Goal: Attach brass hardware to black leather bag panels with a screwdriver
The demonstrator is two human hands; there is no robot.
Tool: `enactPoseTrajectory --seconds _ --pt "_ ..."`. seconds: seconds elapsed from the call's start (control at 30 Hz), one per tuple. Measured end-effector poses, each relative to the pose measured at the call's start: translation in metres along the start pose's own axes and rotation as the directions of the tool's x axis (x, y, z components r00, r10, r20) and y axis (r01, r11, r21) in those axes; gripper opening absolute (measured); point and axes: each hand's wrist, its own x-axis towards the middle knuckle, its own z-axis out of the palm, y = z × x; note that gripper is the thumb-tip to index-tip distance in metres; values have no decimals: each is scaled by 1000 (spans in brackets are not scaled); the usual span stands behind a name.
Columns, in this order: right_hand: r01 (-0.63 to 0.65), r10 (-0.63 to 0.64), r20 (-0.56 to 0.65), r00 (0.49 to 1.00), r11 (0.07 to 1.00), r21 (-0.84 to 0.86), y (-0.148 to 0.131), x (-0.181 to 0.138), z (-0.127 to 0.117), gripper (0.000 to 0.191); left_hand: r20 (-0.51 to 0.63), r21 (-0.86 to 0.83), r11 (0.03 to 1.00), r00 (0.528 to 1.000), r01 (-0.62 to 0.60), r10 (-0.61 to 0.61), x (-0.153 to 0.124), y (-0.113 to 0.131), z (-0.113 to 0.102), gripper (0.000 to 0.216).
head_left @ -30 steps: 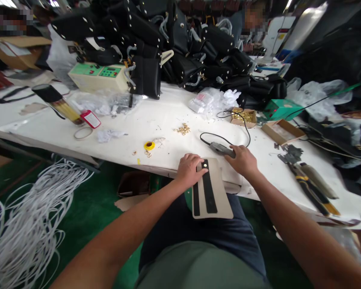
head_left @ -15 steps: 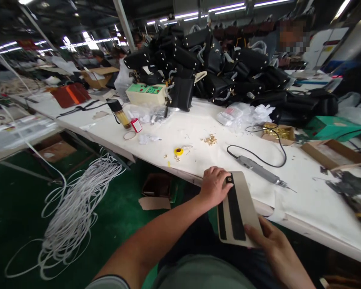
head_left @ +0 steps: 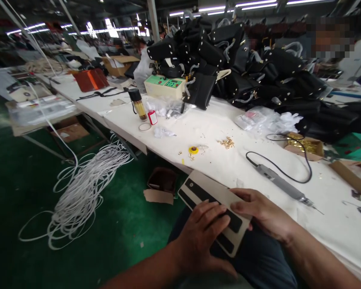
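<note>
A flat beige panel (head_left: pixel 211 185) with two dark strips and a small round metal stud lies tilted above my lap, by the table's front edge. My right hand (head_left: pixel 255 210) grips its right edge, thumb on top and fingers partly hidden beneath. Across the strips rest the fingers of my left hand (head_left: pixel 201 233), stretched out, with the thumb held apart. Beyond the panel, a grey corded rotary tool (head_left: pixel 279 184) with a thin bit lies on the white table (head_left: pixel 174 140). Small gold metal pieces (head_left: pixel 228 142) are heaped near a yellow ring-shaped item (head_left: pixel 193 150).
Black bags (head_left: pixel 228 60) are piled at the back, beside a cream control box (head_left: pixel 164 86). A bottle (head_left: pixel 140 110) and a red-and-white container (head_left: pixel 152 117) stand left. Cardboard trays (head_left: pixel 307 148) sit at right. Coiled white cord (head_left: pixel 81 196) covers part of the green floor.
The panel has turned, its stud end now pointing up-left. My left hand has moved from that end to lie across the strips. My right hand still grips it. The view has swung left.
</note>
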Motion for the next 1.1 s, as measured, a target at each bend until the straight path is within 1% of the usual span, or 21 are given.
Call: enactPoseTrajectory --seconds 0.07,0.13,0.17,0.2,0.23,0.27,0.3,0.33,0.37,0.4,0.43,0.47,0.5,0.57,0.7,0.77,0.9,0.93,0.97,1.03,1.1 --pt "-40 38 50 998 999 33 0 24 8 51 -27 20 994 994 110 -109 -13 -11 -8 67" --pt "-64 66 105 992 998 -21 -2 47 14 53 -56 -31 972 971 232 -234 -20 -21 -18 56" --pt "-52 59 97 994 996 -67 -4 60 17 55 -75 -83 949 948 304 -310 -21 -25 -23 53" --pt "-16 23 57 998 992 -124 -7 73 19 58 -101 -146 908 907 394 -410 -22 -29 -28 47" --pt "39 -42 -13 999 979 -198 -10 87 20 59 -117 -215 836 837 505 -535 -21 -32 -33 39" --pt "99 -133 -96 986 950 -297 -13 102 20 58 -120 -287 729 732 621 -671 -20 -35 -36 31" --pt "148 -239 -173 955 896 -420 -15 119 20 54 -106 -361 593 601 720 -793 -20 -38 -39 27" --pt "172 -343 -219 913 812 -557 -16 135 19 47 -80 -436 447 461 781 -884 -19 -40 -40 28" --pt "170 -433 -226 873 703 -691 -17 152 18 40 -42 -510 307 333 804 -942 -18 -42 -41 33" --pt "145 -499 -211 841 582 -800 -17 167 18 33 -5 -583 191 231 790 -973 -18 -45 -42 38" --pt "110 -538 -181 823 465 -879 -16 180 17 28 30 -650 101 158 754 -987 -18 -47 -42 43" --pt "77 -554 -149 819 365 -928 -16 191 16 25 60 -704 37 111 709 -992 -19 -49 -42 46" --pt "49 -553 -125 823 290 -956 -14 201 16 25 83 -745 -7 82 667 -993 -20 -50 -43 47" --pt "12 -533 -105 840 211 -977 -12 213 14 27 109 -795 -57 49 604 -993 -21 -53 -43 48" --pt "-36 -520 -134 843 195 -980 -7 225 9 30 130 -832 -97 22 547 -991 -20 -56 -43 45" --pt "-52 -513 -149 845 197 -979 -8 230 7 29 140 -846 -109 21 522 -990 -18 -57 -41 46" --pt "-73 -510 -177 842 219 -973 -13 234 2 25 152 -866 -112 44 487 -987 -12 -56 -41 46" --pt "-60 -518 -185 835 248 -967 -15 232 2 25 150 -864 -106 51 492 -987 -11 -56 -41 46" --pt "-32 -528 -196 826 303 -952 -16 227 1 26 149 -859 -100 58 502 -987 -10 -56 -41 46" --pt "53 -526 -253 812 499 -865 -17 209 4 29 146 -852 -92 66 516 -987 -7 -55 -41 47" --pt "141 -481 -334 811 715 -685 -16 182 11 32 146 -849 -91 66 520 -987 -5 -54 -40 48"
